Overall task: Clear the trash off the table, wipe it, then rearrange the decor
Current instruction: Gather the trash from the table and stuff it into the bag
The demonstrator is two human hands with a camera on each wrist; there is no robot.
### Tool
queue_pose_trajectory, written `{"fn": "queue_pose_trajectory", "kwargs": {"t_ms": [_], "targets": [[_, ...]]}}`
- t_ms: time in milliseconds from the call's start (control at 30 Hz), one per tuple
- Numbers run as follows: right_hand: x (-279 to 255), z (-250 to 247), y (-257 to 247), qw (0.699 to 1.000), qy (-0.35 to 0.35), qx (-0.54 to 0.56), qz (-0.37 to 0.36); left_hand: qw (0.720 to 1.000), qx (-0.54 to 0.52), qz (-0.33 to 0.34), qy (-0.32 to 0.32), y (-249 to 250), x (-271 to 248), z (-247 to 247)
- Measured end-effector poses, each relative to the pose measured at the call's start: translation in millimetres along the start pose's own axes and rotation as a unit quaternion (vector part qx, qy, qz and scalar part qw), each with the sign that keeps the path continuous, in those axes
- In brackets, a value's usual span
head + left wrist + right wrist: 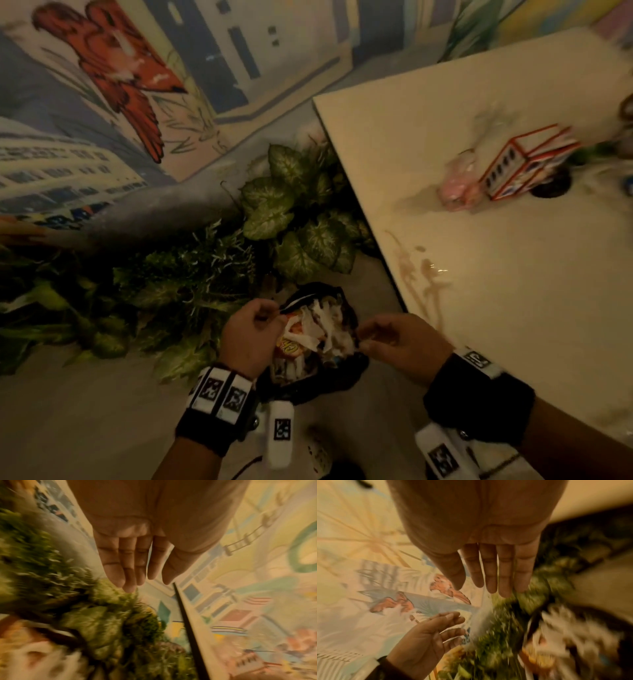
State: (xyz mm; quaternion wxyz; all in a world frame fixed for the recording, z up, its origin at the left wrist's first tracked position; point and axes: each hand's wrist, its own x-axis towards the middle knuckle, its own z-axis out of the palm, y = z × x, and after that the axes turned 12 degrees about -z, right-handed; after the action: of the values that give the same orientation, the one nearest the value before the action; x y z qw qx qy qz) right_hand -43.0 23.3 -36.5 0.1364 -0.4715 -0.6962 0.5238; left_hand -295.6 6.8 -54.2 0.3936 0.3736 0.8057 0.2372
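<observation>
A black trash bag (346, 375) sits on the floor beside the table, stuffed with white crumpled paper (327, 329) and an orange wrapper (291, 349). My left hand (274, 313) hovers at the bag's left rim and my right hand (366, 337) at its right rim. Both wrist views show straight fingers holding nothing: left hand (137, 580), right hand (488, 588). The white table (513, 325) carries a red-and-white box (527, 164), a pink wrapped item (457, 192) and brown spill streaks (424, 277).
Leafy green plants (277, 212) crowd the floor behind the bag and along the table's left edge. A painted mural wall (120, 68) rises behind them. Pale floor (85, 411) lies to the lower left. A dark round thing (553, 186) shows behind the box.
</observation>
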Motion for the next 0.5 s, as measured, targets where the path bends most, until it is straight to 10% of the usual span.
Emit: {"fn": "queue_pose_trajectory", "kwargs": {"t_ms": [500], "targets": [[-179.5, -283.0, 135.2, 0.987, 0.141, -0.068, 0.033, 0.997, -0.045, 0.068, -0.018, 165.1, -103.9, 179.7]]}}
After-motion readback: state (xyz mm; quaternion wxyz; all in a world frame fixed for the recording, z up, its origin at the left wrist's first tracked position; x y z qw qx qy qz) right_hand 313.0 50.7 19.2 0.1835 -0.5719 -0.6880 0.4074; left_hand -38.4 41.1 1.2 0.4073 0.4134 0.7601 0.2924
